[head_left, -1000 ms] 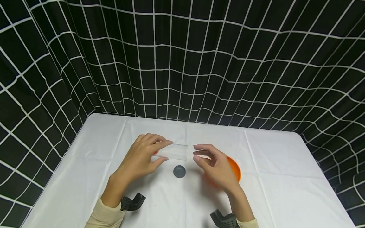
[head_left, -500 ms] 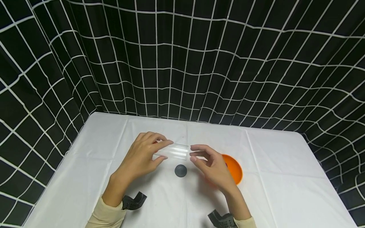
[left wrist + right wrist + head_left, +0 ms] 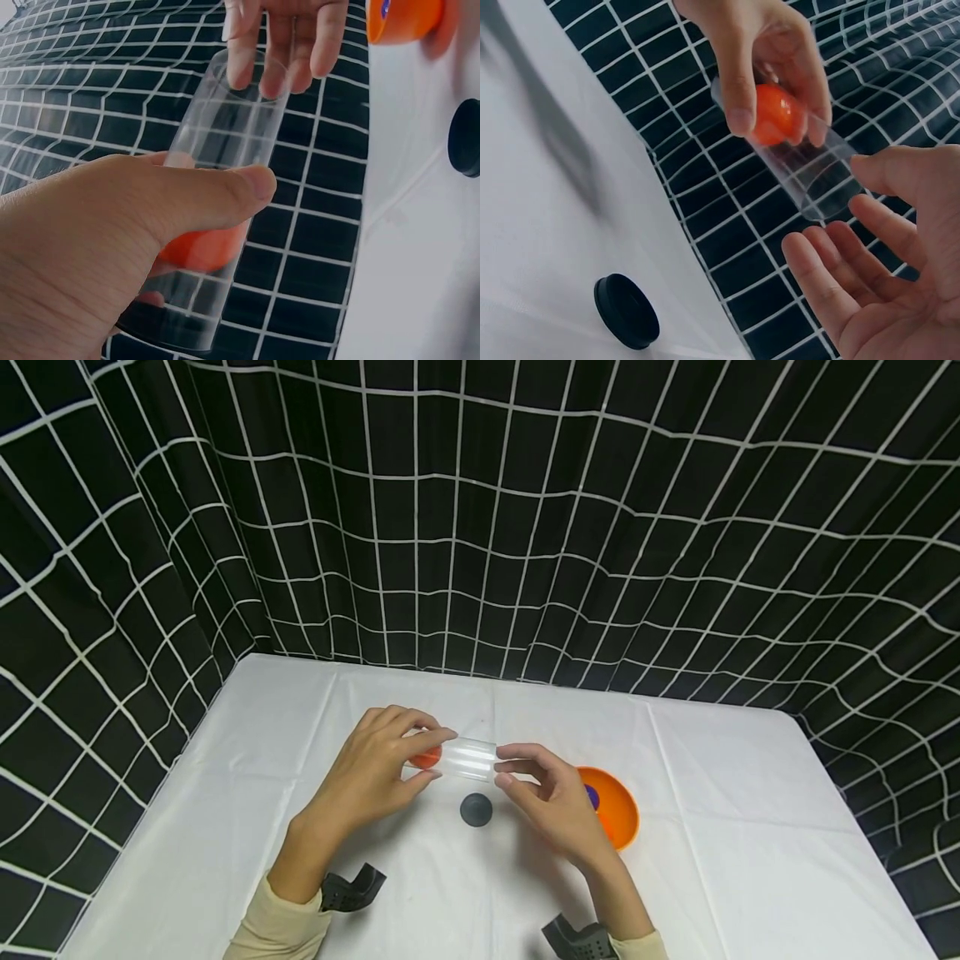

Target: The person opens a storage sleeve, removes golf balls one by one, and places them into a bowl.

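My left hand (image 3: pixel 386 760) grips a clear tube (image 3: pixel 471 758), which lies roughly crosswise above the table. Inside it, an orange-red ball (image 3: pixel 776 114) sits between the thumb and fingers, nearer the tube's left end. A dark cap closes that left end in the left wrist view, partly behind the hand. At the tube's right end, my right hand (image 3: pixel 558 797) has its thumb and fingertips at the rim, fingers loosely extended; whether they press on it I cannot tell. Below the tube, a dark round cap (image 3: pixel 476 810) lies on the white cloth.
An orange bowl (image 3: pixel 622 814) stands behind my right hand, partly covered by it. A purple ball (image 3: pixel 592 797) and something orange lie in the bowl. White cloth (image 3: pixel 750 860) covers the table, and a black curtain with a white grid (image 3: pixel 510 527) hangs behind it.
My right hand has moved left to the tube's right end. The ball now shows within the tube beside my left fingers, where it was mostly hidden. My left hand has hardly moved.
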Tool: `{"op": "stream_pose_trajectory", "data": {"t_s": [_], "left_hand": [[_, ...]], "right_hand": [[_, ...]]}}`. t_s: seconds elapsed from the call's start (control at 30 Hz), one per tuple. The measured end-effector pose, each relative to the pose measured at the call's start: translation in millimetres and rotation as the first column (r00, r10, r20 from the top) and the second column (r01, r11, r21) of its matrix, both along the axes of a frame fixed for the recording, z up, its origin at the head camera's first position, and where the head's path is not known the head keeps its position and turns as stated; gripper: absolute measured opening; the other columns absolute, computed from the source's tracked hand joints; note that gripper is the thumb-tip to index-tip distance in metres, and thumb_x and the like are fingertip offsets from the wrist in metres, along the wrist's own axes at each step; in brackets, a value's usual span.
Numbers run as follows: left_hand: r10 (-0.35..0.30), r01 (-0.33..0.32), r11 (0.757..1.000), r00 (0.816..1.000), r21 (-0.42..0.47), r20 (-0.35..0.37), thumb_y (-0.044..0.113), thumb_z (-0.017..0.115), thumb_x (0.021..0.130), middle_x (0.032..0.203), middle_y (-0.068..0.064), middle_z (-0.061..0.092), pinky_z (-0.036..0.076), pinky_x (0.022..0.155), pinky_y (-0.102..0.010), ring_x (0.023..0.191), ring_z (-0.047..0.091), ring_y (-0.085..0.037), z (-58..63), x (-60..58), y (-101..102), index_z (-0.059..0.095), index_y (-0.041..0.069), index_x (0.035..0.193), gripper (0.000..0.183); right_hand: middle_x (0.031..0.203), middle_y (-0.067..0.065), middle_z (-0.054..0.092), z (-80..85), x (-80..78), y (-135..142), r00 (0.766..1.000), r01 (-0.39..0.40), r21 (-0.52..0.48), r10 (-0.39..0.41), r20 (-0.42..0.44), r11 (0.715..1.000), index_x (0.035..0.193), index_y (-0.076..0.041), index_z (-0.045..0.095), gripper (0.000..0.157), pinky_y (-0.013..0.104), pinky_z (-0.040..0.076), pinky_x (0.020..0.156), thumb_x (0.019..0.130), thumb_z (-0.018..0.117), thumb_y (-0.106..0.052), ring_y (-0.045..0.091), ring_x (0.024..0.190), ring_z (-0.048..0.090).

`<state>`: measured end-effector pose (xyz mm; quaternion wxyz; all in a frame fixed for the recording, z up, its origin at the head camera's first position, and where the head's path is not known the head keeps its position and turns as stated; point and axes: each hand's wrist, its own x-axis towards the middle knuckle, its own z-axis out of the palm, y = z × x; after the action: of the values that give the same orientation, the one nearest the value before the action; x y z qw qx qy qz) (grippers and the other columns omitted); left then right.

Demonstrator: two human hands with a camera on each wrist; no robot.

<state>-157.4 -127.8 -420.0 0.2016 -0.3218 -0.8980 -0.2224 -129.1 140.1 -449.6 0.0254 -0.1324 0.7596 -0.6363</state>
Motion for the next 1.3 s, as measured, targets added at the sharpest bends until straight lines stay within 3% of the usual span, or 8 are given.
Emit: {"op": "stream_pose_trajectory", "data": {"t_s": [0.27, 0.67, 0.93, 1.3], "left_hand": [[0.006, -0.006, 1.0, 1.0, 0.001, 0.004, 0.017, 0.091, 0.081, 0.117, 0.004, 0.073, 0.049, 0.107, -0.043, 0.117, 0.066, -0.022, 0.6, 1.8, 0.2, 0.078, 0.028, 0.123, 0.046], [0.015, -0.015, 1.0, 1.0, 0.016, 0.0, 0.023, 0.092, 0.081, 0.122, 0.002, 0.074, 0.05, 0.109, -0.047, 0.12, 0.066, -0.024, 0.7, 1.1, -4.3, 0.076, 0.027, 0.128, 0.05], [0.016, -0.016, 1.0, 1.0, 0.009, 0.019, 0.023, 0.091, 0.083, 0.124, 0.002, 0.074, 0.05, 0.11, -0.048, 0.121, 0.066, -0.024, 1.0, 1.7, -3.9, 0.076, 0.027, 0.128, 0.048], [0.017, -0.017, 1.0, 0.999, 0.0, 0.036, 0.024, 0.09, 0.084, 0.124, 0.001, 0.074, 0.049, 0.111, -0.048, 0.122, 0.066, -0.025, 1.4, 1.8, -4.5, 0.076, 0.026, 0.13, 0.049]], "right_hand": [[0.141, 0.027, 0.062, -3.9, -0.1, 0.0, 1.0, 0.008, -0.004, -0.008, 0.015, 1.0, 0.137, 0.001, 0.062, 0.042, 0.018, 0.059, 0.098, 0.098, 0.075, -0.008, 0.031, 0.122, 0.069], [0.139, 0.014, 0.067, -3.3, -2.4, -0.7, 0.999, 0.03, 0.023, -0.03, 0.013, 0.999, 0.136, -0.008, 0.066, 0.038, 0.02, 0.059, 0.099, 0.099, 0.074, -0.013, 0.013, 0.116, 0.071], [0.131, 0.007, 0.073, 0.3, -1.9, -2.0, 0.998, 0.045, 0.053, -0.047, 0.036, 0.998, 0.137, -0.017, 0.067, 0.038, 0.021, 0.059, 0.098, 0.1, 0.075, -0.021, 0.013, 0.115, 0.071], [0.131, 0.009, 0.073, -0.7, -0.2, 1.4, 0.997, 0.066, 0.036, -0.067, 0.023, 0.997, 0.136, -0.015, 0.067, 0.039, 0.022, 0.059, 0.1, 0.098, 0.077, -0.018, 0.01, 0.114, 0.072]]}}
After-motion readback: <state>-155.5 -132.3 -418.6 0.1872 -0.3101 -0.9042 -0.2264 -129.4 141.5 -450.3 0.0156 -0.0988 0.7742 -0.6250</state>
